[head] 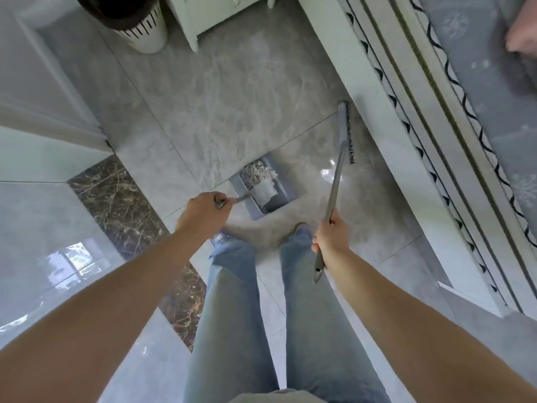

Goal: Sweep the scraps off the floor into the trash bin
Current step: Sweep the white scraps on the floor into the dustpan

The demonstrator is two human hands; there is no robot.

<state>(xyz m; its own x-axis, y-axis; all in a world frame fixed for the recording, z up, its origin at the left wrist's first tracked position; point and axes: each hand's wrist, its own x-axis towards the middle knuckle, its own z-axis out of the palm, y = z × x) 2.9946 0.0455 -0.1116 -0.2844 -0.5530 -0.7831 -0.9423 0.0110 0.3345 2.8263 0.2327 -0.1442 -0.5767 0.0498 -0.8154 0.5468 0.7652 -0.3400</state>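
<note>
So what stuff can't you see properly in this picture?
- Trash bin: cut off by the top edge of the head view, so what is inside stays hidden.
- Scraps in the dustpan: too small to tell what they are.
- Broom bristles: mostly hidden under the broom's own head.
- Dustpan handle: its end is hidden inside the left hand.
- Feet: mostly covered by the jeans.

Both bare forearms reach forward and down; left hand (203, 212) and right hand (331, 235) (each fisted) grip handles.
</note>
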